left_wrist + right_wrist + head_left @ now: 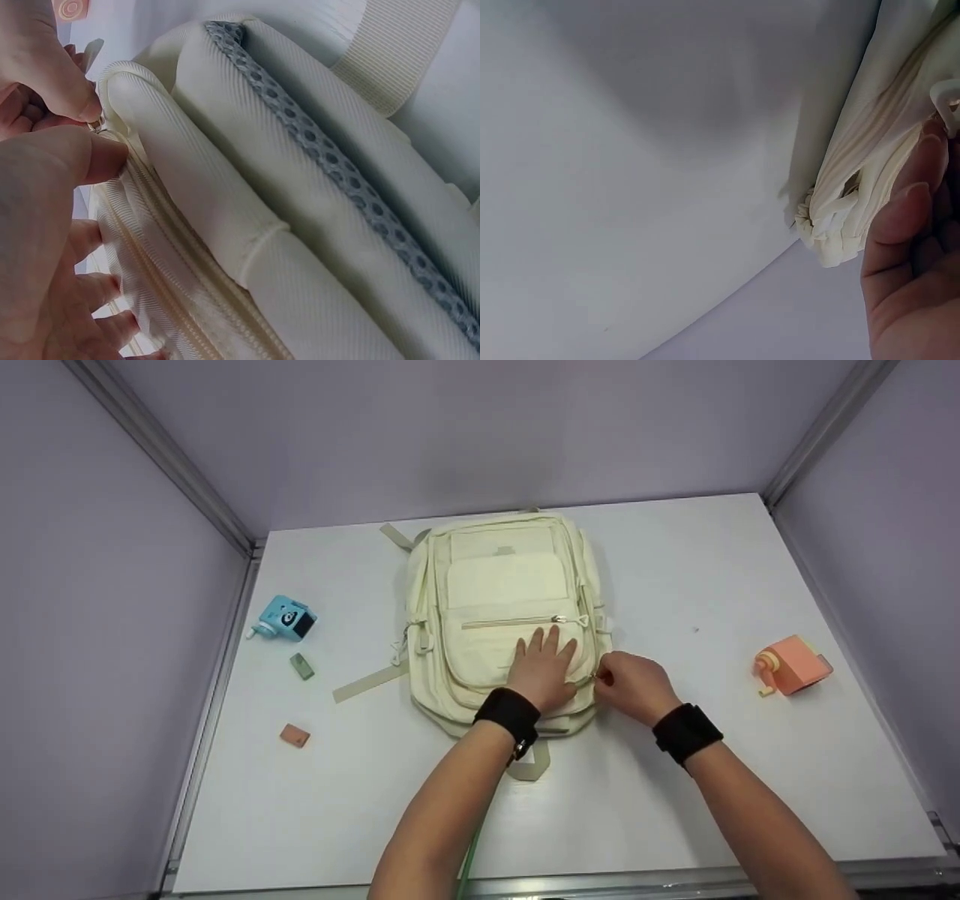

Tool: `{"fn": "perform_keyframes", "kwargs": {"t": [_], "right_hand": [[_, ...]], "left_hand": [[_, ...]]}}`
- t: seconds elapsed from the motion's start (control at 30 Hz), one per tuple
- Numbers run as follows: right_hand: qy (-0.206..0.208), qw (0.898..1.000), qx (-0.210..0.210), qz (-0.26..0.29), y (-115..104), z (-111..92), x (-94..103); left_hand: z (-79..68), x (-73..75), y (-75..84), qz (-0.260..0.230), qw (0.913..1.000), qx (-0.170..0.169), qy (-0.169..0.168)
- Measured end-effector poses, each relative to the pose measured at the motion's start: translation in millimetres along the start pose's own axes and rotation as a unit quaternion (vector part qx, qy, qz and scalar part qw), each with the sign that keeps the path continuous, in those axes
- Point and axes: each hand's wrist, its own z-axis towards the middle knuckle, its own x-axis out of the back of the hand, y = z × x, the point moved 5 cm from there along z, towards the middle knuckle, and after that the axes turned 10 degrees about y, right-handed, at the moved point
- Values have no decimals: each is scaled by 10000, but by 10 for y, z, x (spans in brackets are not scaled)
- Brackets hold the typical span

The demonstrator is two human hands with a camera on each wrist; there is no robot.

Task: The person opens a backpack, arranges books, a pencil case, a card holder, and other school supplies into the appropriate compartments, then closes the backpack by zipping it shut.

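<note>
A cream backpack [510, 579] lies on its back on the white table, its front pockets facing up. Fingers spread, my left hand [541, 679] rests on the lower front pocket; its thumb is beside the zipper track [169, 240] in the left wrist view. At the bag's lower right edge my right hand [636, 684] pinches a small metal zipper pull [95, 126] between thumb and curled forefinger. A pale loop-shaped pull [946, 94] shows by the right fingertips in the right wrist view. Another zipper [517, 622] runs shut across the front pocket.
At the left stand a blue toy box with a crank [287, 619], a green block [301, 666] and a reddish-brown block [295, 735]. An orange cranked box [796, 664] is at the right. Backpack straps [371, 682] stick out leftward; panels enclose the table.
</note>
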Motion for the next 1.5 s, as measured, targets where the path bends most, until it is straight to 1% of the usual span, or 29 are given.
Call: {"fn": "perform_keyframes", "kwargs": {"t": [0.2,0.3,0.43,0.57,0.63,0.7,0.77,0.83,0.93,1.07,1.27,1.37,1.5], "right_hand": [[-73,10000,63,26,-81,-31,-40],[-2,10000,23,47,-102,-40,-47],[141,9998,-117,24,-101,-56,-51],[303,9991,-284,-18,-75,-79,-34],[391,9986,-354,-2,-58,-86,-20],[464,9981,-411,48,-42,-90,-10],[507,9976,-456,82,-34,-99,-5],[523,9974,-487,96,-35,-115,-2],[521,9972,-525,143,-58,-147,3],[564,9960,-605,322,-92,-180,18],[671,9917,-917,605,-104,-216,30],[687,9894,-1038,743,-123,-240,32],[608,9889,-1046,861,-182,-261,21]], "left_hand": [[-12,5,-23,16,10000,20,6],[-23,8,-47,-11,10000,-59,26],[-75,20,-85,-72,9993,-335,145],[-161,27,-95,-232,9964,-721,384],[-210,34,-102,-243,9952,-798,515],[-254,39,-119,-232,9948,-759,632],[-290,41,-140,-201,9950,-695,684],[-314,44,-161,-272,9948,-654,725],[-334,43,-190,-493,9946,-611,681],[-346,57,-224,-840,9934,-469,617],[-349,102,-234,-1244,9897,-303,638],[-350,107,-235,-1335,9889,-229,614],[-343,109,-236,-1364,9887,-158,601]]}}
